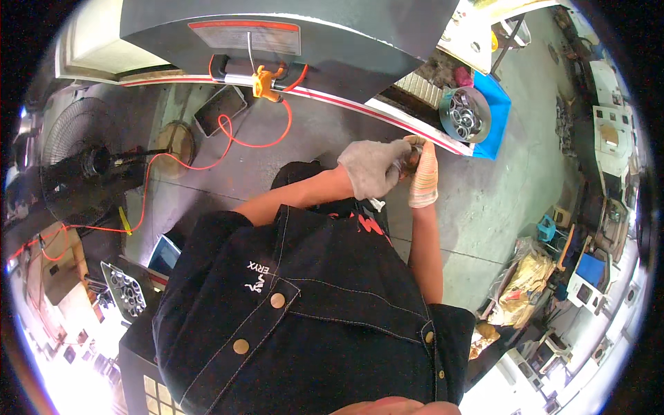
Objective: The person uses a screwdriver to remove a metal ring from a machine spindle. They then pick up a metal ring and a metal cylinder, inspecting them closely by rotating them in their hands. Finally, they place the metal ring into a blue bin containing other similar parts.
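My left hand (pixel 372 168), in a grey work glove, is closed with its fingers on a small, brownish, shiny metal part (pixel 409 163). On the part's other side, my right hand (pixel 425 173) grips it too, wearing a pale glove with orange stripes. Fingers cover most of the part, so its full shape is hidden. Just beyond my right hand stands a round metal pan (pixel 448 124) holding several shiny metal rings (pixel 465 114). A bright blue tray (pixel 499 117) lies under and beside that pan.
A dark grey machine (pixel 332 52) spans the far side. From it hangs a yellow air gun (pixel 264 83) with a looping orange hose (pixel 288 124). A floor fan (pixel 83 155) stands at the left, near a tray of rings (pixel 124 287). Wrapped goods (pixel 522 283) sit at the right.
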Motion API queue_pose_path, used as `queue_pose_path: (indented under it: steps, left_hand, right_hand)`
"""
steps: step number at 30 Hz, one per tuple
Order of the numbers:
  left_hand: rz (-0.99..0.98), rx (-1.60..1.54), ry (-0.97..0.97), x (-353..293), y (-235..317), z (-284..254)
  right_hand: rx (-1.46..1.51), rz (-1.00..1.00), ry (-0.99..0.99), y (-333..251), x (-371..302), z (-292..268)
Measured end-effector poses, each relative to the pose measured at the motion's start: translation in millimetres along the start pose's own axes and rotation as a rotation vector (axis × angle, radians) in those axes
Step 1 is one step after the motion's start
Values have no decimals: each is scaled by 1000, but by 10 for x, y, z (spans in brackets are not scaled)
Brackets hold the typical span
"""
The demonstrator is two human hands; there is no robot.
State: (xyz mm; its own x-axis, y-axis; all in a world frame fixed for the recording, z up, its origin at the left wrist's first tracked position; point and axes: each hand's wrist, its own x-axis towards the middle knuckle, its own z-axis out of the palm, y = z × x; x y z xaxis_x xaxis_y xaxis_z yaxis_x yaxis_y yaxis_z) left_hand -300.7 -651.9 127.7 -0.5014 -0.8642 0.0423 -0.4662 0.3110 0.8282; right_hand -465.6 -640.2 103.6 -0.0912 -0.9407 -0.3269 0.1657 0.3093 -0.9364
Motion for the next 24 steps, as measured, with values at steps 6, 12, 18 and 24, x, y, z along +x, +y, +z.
queue_pose_path:
  steps: [6,12,18,24]
  left_hand:
    - [26,8,-116,24,176,-52]
    - [-74,159,-78,101,112,-35]
    - [-10,220,-136,149,-41,119]
    - [57,147,-24,266,-64,251]
  right_hand:
    - [50,45,-118,-43,29,-3]
    - [-117,-16,-120,-10,-38,29]
    - [-241,-129,-102,41,-117,-1]
    - [-321,-384,21,-33,-134,72]
